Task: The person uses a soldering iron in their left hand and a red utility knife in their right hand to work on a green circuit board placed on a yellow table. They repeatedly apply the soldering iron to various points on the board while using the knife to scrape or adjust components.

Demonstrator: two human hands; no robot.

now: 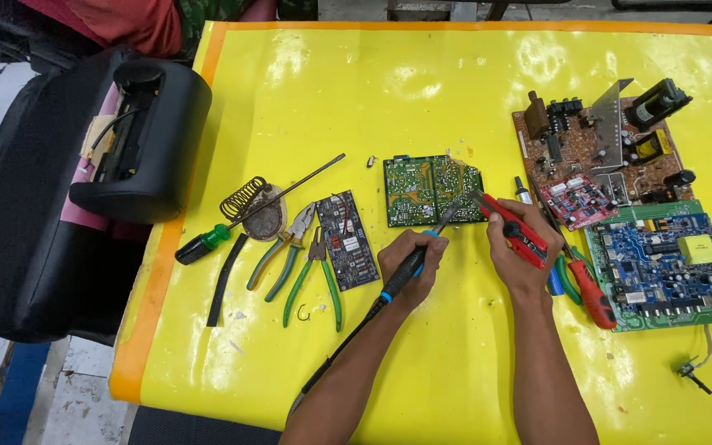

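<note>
My left grip [412,265] is clenched on the soldering iron [409,265], tip at the lower edge of the green circuit board [422,189] on the yellow table [315,99]; my right grip [519,247] is grasping the red desoldering pump [514,229], nozzle at the same edge, board just beyond both hands

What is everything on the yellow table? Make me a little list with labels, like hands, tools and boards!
Left hand: left hand grips a soldering iron, tip at the green circuit board.
Right hand: right hand holds a red tool over the same board.
Table: yellow table.
Loose tools: green-handled pliers, long screwdriver, coiled iron stand.
Other boards: small dark board, brown board, blue board.
</note>
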